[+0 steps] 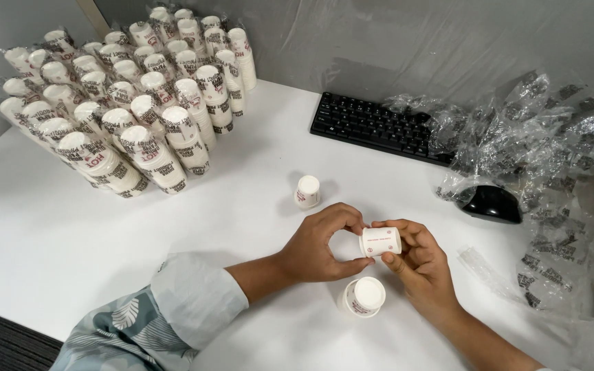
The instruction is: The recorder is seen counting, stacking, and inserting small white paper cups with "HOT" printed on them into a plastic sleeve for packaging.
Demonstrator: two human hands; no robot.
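Paper cup [380, 241] lies sideways above the desk [49, 233], pinched in the closed grip of both hands.

Clear plastic wrap [544, 137] covers the keyboard's [372, 127] right end and half the black mouse [493, 204]; the right forearm is cut off at the bottom edge.

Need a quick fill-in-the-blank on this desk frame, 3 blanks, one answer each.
1. Both hands, left hand and right hand, hold one small white ____ lying on its side.
2. The black keyboard sits against the wall, and the black ____ lies to its right, beside the crumpled plastic wrap.
3. The wrapped cup stacks stand at the table's far ____ corner.

Missing words: cup; mouse; left
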